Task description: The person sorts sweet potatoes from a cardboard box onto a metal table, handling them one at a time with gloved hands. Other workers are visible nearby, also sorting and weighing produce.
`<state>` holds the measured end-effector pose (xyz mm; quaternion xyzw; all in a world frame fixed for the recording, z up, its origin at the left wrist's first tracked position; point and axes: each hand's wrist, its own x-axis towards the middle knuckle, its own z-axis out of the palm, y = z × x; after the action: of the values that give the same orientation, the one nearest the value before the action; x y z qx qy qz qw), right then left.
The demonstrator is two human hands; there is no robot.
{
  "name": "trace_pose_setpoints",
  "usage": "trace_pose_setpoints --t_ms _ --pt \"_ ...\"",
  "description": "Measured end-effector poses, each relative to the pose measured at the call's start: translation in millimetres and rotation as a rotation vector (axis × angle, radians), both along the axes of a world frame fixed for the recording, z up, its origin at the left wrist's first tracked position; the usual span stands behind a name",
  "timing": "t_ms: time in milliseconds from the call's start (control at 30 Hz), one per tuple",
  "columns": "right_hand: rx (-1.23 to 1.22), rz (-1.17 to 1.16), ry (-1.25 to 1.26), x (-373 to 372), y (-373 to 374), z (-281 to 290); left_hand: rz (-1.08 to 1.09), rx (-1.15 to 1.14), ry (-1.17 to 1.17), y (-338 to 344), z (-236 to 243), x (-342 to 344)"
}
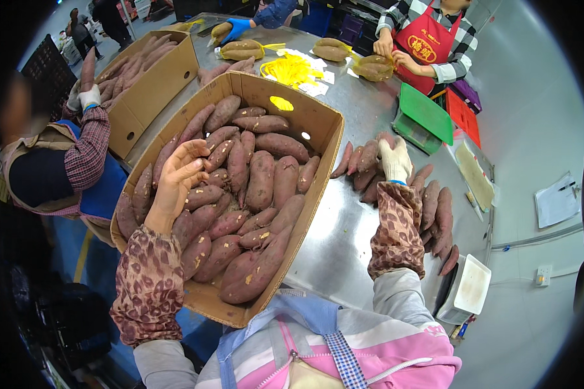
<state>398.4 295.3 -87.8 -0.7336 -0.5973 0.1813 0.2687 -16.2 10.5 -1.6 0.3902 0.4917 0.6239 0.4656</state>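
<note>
Left hand point(177, 178), bare, hangs over the box point(252, 89), its fingers parted and half curled, nothing to be seen between them; the nearest sweet potato point(220, 155) lies inside the box, just right of the fingertips, its long axis slanting from near left to far right; the left hand is far nearer to it than the right. Right hand point(396, 159), in a white glove, rests over the heap point(442, 214) on the table point(331, 249), fingers bent down, a purple end showing just beyond; whether they pinch it I cannot tell. Farther off sit a green tub point(425, 117) and yellow nets point(287, 70), with white labels point(313, 88) too small to read; a co-worker's red apron point(427, 48) bears yellow lettering; the sheet point(557, 202) on the wall I can't make out.
</note>
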Motion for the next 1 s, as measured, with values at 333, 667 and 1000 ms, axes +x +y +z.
trace_pose_setpoints --t_ms 333,667,1000 --pt "-0.139 0.129 -0.404 16.7 -0.6 -16.7 -0.06 -0.074 0.043 0.6 -3.6 1.7" --pt "-0.263 0.226 -0.526 4.7 4.5 13.6 -0.078 -0.003 0.063 -0.9 -1.2 3.5" --pt "0.589 0.918 -0.283 -197.8 -22.7 115.6 -0.127 -0.048 0.056 1.7 -10.1 5.9"
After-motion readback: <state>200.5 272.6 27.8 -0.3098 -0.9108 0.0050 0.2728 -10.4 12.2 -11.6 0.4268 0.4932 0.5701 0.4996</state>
